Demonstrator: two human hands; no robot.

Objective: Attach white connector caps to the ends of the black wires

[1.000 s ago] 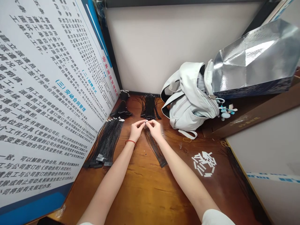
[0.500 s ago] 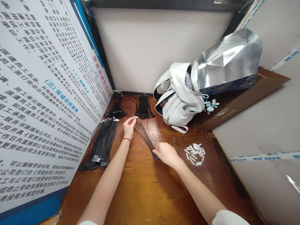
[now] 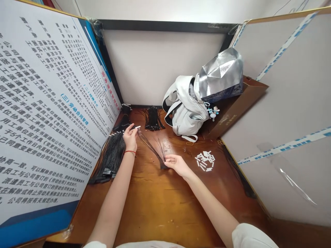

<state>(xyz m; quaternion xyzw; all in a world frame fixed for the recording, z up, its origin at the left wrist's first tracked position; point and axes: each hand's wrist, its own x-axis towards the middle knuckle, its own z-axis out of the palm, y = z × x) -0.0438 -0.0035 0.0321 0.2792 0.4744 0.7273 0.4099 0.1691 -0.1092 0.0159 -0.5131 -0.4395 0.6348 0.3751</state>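
Observation:
My left hand pinches a small white strip between its fingertips, and a red string circles that wrist. A loose bundle of thin black wires runs diagonally across the wood, its upper strands ending close to the strip. My right hand lies with its fingertips at the bundle's dark lower end, touching it or very nearly so. Whether the strip and wires are joined is too small to tell.
A wooden table lies between a printed poster board and pale walls. On it are a tagged black wire bundle, a back bundle, a dark bundle, white strips, a white backpack and a silver bag.
My right hand has moved from the middle down to the wires' lower end, and my left hand has moved leftward with the white strip. The whole view has shifted, showing more of the booth.

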